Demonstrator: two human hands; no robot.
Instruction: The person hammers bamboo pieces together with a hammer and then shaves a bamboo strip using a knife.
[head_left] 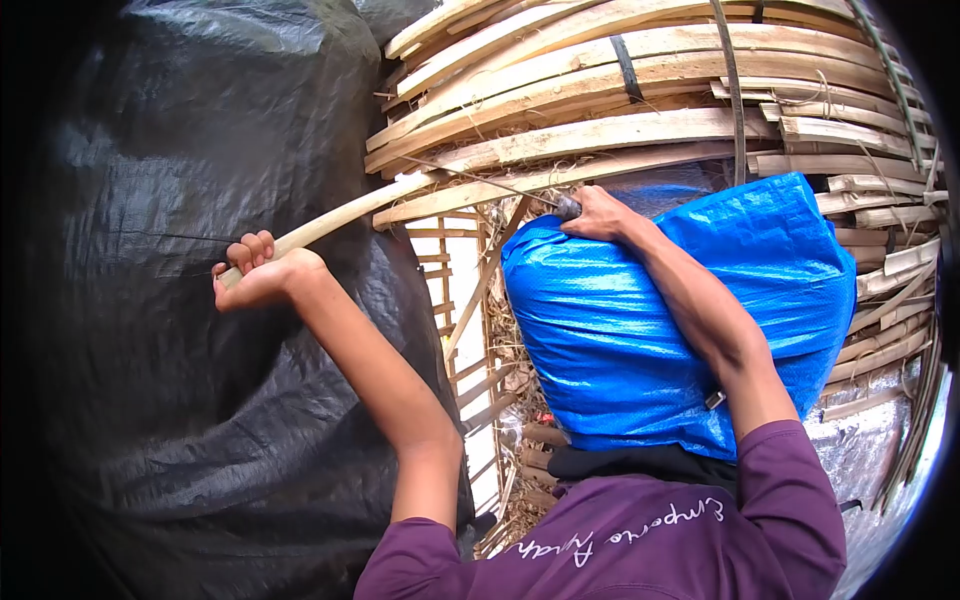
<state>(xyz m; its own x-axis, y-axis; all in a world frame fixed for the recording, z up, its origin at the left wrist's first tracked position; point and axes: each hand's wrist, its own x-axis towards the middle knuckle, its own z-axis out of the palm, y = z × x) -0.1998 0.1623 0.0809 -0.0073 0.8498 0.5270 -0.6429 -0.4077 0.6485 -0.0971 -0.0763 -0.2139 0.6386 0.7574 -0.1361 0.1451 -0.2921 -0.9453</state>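
Observation:
At the left, my left hand is wrapped round the near end of a pale bamboo strip. The strip slants up and right towards a stack of split bamboo. My right hand grips the dark, wrapped handle of a thin-bladed tool above a blue tarp bundle. Its narrow blade points up and left, across the far part of the strip; whether it touches is too small to tell. My right forearm passes over the blue bundle.
Stacked split bamboo fills the top and right, with dark bands round some pieces. A black plastic sheet hangs along the left. Between sheet and bundle is a bamboo lattice, with shavings beside it. A silvery sheet lies lower right.

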